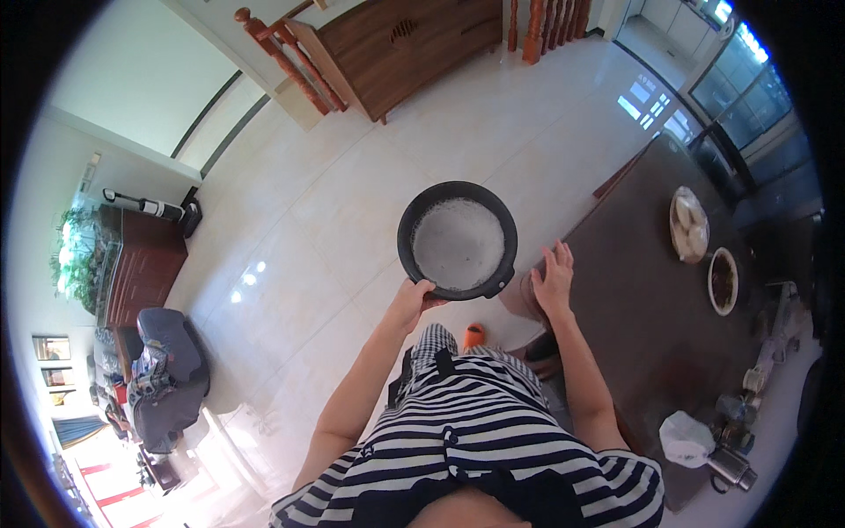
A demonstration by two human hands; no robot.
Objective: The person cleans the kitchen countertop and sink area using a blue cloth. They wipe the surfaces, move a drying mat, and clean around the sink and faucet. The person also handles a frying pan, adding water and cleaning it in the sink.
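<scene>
A round black pot [408, 247] is held out over the tiled floor, with whitish, foamy-looking liquid [457, 244] inside. My left hand [412, 303] grips its rim at the lower left, thumb on top. To the right of the pot, my right hand [553, 277] is apart from it, fingers spread and holding nothing, above the near edge of the dark dining table [634, 297]. Whether that hand touches the table edge I cannot tell.
On the table are a plastic-wrapped dish of pale food [690, 224], an oval bowl of dark food [723, 282] and a metal flask [733, 467]. A wooden cabinet [409, 53] stands ahead. At left are a covered sofa [168, 369] and a stick vacuum [158, 208].
</scene>
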